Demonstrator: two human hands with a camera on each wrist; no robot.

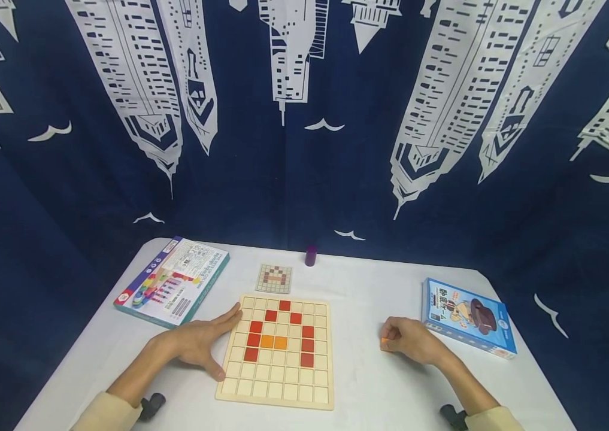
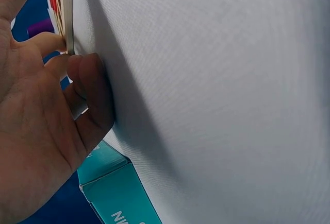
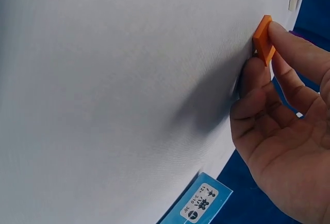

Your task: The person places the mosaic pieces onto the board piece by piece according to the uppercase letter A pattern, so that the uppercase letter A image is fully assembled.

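Observation:
A wooden grid board (image 1: 277,402) lies on the white table, with several red tiles (image 1: 308,346) forming an arch-like outline. Two orange tiles (image 1: 273,342) sit side by side in one row, beside the left red column. My left hand (image 1: 196,342) rests against the board's left edge, thumb and fingers spread apart; in the left wrist view the fingertips meet the board's side. To the right of the board, my right hand (image 1: 413,341) pinches a square orange tile (image 3: 264,40) between thumb and fingertips, close over the table, the other fingers curled under.
Behind the board lies a small pattern card (image 1: 273,279), with a purple cylinder (image 1: 311,256) to its right. A flat game box (image 1: 180,281) is at the back left. On the right stands a blue box (image 1: 468,317), close to my right hand. A dark patterned curtain (image 1: 282,179) hangs behind.

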